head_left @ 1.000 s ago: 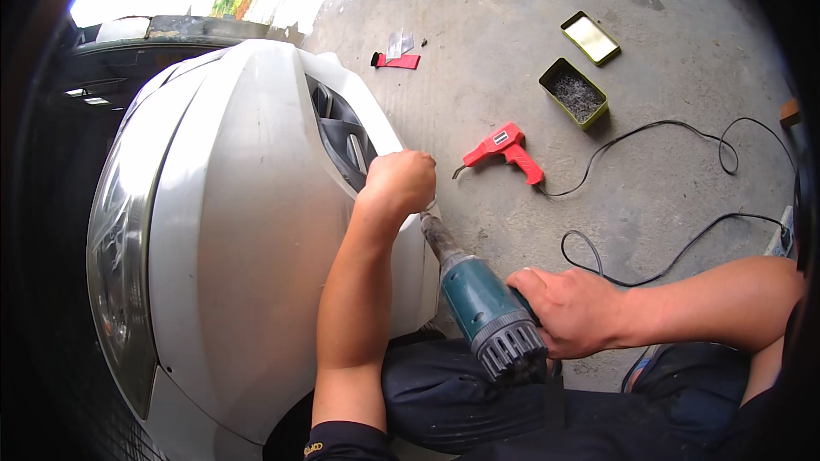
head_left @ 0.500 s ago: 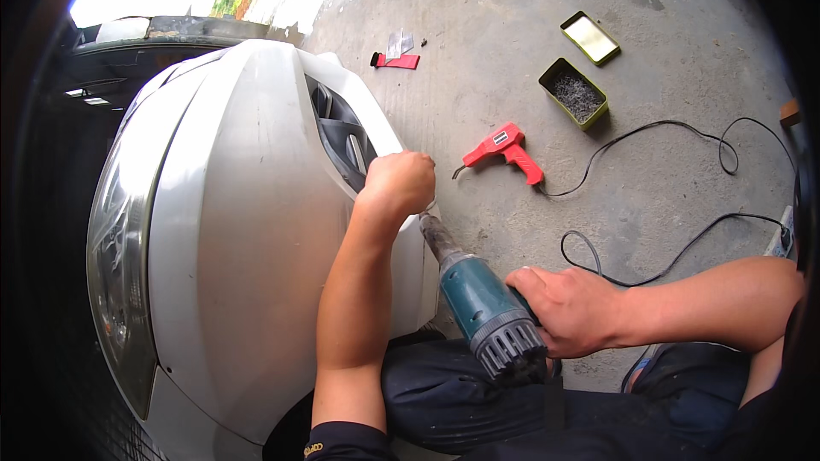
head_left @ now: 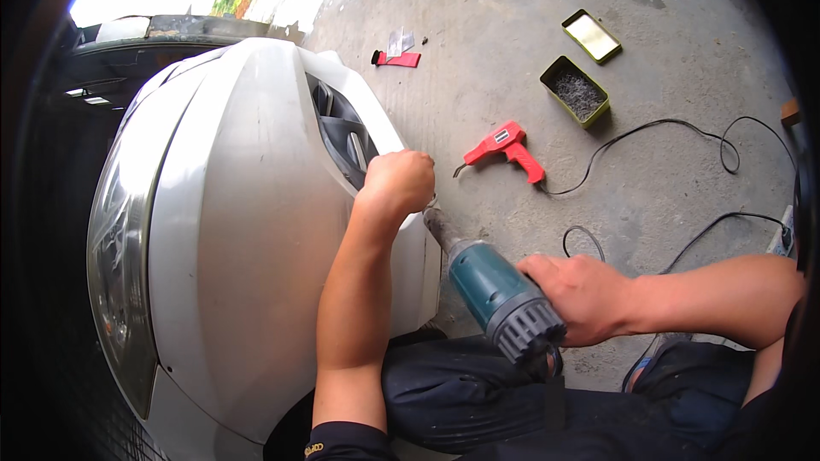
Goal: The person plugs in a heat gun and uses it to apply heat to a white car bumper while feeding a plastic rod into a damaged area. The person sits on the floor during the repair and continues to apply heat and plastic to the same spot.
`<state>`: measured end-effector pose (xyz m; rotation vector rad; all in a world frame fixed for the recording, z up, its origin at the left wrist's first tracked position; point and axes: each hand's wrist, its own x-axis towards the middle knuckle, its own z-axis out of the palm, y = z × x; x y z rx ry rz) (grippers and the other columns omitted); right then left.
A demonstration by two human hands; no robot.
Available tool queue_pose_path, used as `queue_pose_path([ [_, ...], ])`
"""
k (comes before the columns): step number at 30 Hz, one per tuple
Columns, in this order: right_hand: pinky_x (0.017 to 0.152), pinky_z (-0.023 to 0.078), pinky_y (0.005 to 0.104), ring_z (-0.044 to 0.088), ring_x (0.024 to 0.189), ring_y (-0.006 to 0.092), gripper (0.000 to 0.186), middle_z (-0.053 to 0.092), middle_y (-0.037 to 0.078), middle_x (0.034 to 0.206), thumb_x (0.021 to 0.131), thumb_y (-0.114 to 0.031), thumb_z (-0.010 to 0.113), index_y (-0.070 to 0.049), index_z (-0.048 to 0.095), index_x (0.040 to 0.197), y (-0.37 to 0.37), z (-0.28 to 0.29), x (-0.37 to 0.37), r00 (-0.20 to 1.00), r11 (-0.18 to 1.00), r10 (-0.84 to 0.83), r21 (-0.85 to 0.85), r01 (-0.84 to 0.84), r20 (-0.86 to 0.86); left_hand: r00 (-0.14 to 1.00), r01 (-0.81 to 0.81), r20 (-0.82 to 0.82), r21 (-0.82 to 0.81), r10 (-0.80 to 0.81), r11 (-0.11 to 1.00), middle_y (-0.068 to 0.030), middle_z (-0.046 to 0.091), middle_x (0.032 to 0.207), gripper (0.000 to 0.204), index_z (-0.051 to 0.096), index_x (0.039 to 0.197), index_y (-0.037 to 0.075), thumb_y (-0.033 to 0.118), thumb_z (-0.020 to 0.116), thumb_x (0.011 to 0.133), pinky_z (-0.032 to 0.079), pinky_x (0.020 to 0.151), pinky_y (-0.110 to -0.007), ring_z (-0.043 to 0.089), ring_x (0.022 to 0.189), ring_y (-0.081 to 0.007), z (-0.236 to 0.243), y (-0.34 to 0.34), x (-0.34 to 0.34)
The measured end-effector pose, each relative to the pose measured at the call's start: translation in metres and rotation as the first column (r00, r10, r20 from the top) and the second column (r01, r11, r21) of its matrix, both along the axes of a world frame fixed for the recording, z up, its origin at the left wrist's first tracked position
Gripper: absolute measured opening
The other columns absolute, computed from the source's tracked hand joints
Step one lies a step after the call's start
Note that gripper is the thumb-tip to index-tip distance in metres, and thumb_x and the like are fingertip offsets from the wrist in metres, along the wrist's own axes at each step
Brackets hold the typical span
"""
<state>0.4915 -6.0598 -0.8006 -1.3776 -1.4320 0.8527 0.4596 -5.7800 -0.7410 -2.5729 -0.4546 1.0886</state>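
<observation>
A white car bumper [head_left: 248, 205] fills the left side, with a dark slatted opening [head_left: 346, 132] along its right part. At the bumper's edge, just below that opening, my left hand [head_left: 400, 181] is closed in a fist. Whatever its fingers hold is hidden. My right hand [head_left: 585, 297] is wrapped round the handle of a teal heat gun [head_left: 495, 286]. The gun's discoloured metal nozzle [head_left: 436, 226] points up and left, close below my left fist and beside the bumper's edge.
On the concrete floor lies a red plastic welding gun [head_left: 504, 151] with a black cord [head_left: 645, 126]. Behind it are an open tin of small metal bits [head_left: 576, 94] and its lid [head_left: 592, 37]. A red strip [head_left: 401, 60] lies farther left. My knee [head_left: 444, 393] is below the heat gun.
The heat gun and my right hand have shifted a little to the right and slightly up, its nozzle a bit too. My left fist has stayed in place.
</observation>
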Motion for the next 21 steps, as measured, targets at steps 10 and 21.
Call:
queue_pose_path([
  [10, 0.070, 0.051, 0.0399, 0.061, 0.076, 0.0328, 0.018, 0.062, 0.013, 0.085, 0.074, -0.009, 0.062, -0.006, 0.061, 0.091, 0.006, -0.016, 0.032, 0.981, 0.951, -0.181, 0.267, 0.157, 0.068, 1.000, -0.024, 0.019, -0.002, 0.024, 1.000, -0.0144, 0.070, 0.097, 0.022, 0.070, 0.093, 0.007, 0.011, 0.051, 0.081, 0.054, 0.078, -0.040, 0.068, 0.091, -0.0304, 0.000, 0.002, 0.002],
  [21, 0.048, 0.051, 0.0305, 0.062, 0.056, 0.0165, 0.017, 0.059, 0.009, 0.071, 0.082, -0.012, 0.054, 0.003, 0.059, 0.089, 0.012, -0.015, 0.059, 0.527, 0.932, -0.247, -0.349, -0.102, -0.813, 0.999, -0.040, 0.002, 0.028, 0.040, 0.999, -0.0143, 0.069, 0.095, 0.020, 0.067, 0.091, 0.006, 0.013, 0.051, 0.083, 0.052, 0.079, -0.041, 0.066, 0.092, -0.0316, 0.002, 0.001, -0.001],
])
